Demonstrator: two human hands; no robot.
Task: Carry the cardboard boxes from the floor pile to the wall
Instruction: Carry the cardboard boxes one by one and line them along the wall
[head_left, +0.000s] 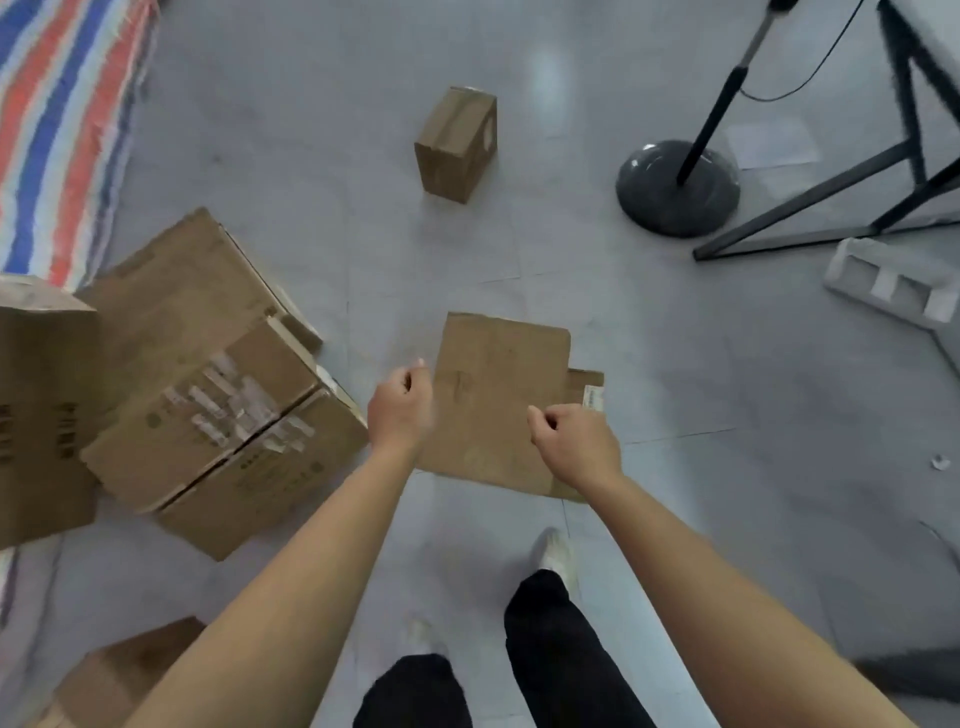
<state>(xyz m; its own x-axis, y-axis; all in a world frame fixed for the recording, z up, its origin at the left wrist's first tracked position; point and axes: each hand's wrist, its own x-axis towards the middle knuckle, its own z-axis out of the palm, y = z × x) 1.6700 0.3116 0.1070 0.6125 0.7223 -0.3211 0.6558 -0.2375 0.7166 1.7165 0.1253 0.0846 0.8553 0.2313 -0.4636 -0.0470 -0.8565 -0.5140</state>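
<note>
most of the job looks undone: the pile of brown cardboard boxes sits on the grey tiled floor (675, 415) at the left, with the large taped brown box (208, 374) leaning among its neighbours, another brown box (41, 410) at the left edge and one more (119, 675) at the bottom corner. a small brown cardboard box (457, 145) stands alone further out, well apart from the pile. a flattened brown cardboard sheet (493, 395) lies on the floor right under the arms. the left hand (400, 405) and right hand (571, 441) hover over that sheet, fingers loosely curled with nothing gripped in either. no wall shows here, so i cannot tell whether any boxes have reached it. nothing is being carried now, and the next pickup seems to be the flat sheet.
</note>
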